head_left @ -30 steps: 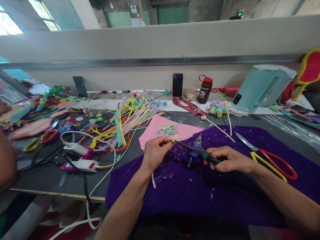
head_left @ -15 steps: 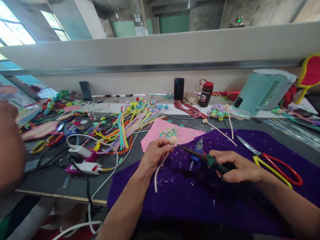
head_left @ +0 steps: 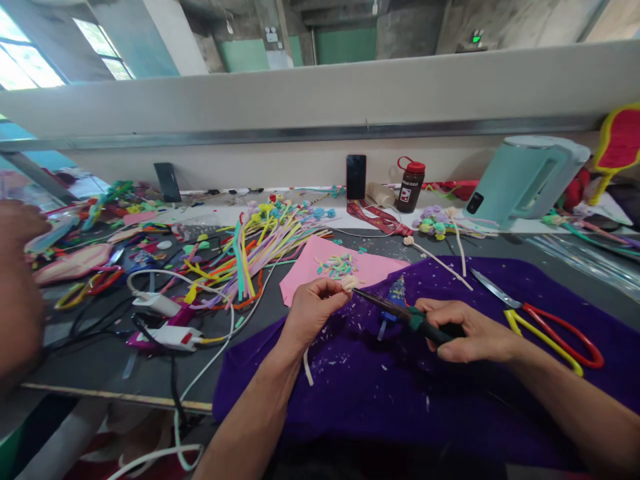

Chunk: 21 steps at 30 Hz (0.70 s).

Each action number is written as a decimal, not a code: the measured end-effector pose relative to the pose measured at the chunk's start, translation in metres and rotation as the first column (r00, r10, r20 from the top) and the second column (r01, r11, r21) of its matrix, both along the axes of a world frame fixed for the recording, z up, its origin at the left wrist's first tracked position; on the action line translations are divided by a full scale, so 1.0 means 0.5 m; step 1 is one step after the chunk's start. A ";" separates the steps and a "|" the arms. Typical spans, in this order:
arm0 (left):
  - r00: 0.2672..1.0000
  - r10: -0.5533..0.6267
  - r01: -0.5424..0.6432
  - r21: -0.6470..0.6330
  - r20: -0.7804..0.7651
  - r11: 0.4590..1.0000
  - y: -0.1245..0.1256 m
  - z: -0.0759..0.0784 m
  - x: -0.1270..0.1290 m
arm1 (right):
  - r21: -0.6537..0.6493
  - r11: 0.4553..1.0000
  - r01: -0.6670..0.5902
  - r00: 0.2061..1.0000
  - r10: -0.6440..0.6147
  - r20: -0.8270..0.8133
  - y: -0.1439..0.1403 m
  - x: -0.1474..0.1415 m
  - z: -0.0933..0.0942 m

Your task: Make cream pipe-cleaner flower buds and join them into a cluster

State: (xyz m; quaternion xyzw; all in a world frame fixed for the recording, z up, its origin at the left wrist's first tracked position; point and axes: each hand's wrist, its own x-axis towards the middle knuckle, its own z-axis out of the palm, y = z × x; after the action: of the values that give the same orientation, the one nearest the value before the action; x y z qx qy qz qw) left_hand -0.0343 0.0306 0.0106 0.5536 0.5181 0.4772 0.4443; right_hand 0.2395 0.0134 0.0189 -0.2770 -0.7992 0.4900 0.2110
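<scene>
Along the desk's (head_left: pixel 100 365) front edge, the purple cloth (head_left: pixel 350 407) is spreading wide, the pink sheet (head_left: pixel 300 268) lying just behind! The left hand (head_left: pixel 311 312) is pinching narrow, the right hand (head_left: pixel 463 331) is wrapping round the long dark tool (head_left: pixel 377 301), and that tip is pointing at the cream flower (head_left: pixel 349 284), sitting in the left fingertips by the sheet's near edge. It's looking light, soft, crushable: base pinches are suiting it.

Dk. table (head_left: pixel 100 370), purple cloth (head_left: pixel 390 400) R side, pink sheet (head_left: pixel 300 267) nr. ctr., multicol. stem bundle (head_left: pixel 260 257) L of sheet, magenta pwr. strip (head_left: pixel 184 313) further L
</scene>
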 end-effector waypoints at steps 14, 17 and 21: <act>1.000 0.001 -0.001 -0.012 -0.010 1.000 -0.001 -0.003 0.001 | -0.051 0.999 -0.005 0.999 0.003 -0.038 0.000 0.000 -0.002; 0.995 -0.006 0.013 -0.072 0.099 0.997 0.000 -0.002 0.005 | -0.082 0.996 -0.020 0.999 0.016 -0.050 0.001 0.002 -0.004; 0.972 -0.014 0.056 -0.172 0.233 0.983 -0.003 0.005 0.012 | -0.084 0.996 -0.021 0.998 0.016 -0.067 0.002 0.002 -0.005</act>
State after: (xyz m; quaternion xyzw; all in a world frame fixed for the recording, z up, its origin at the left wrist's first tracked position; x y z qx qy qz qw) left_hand -0.0283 0.0291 0.0132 0.4616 0.4935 0.4822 0.5575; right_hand 0.2406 0.0142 0.0163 -0.2619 -0.7729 0.5341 0.2210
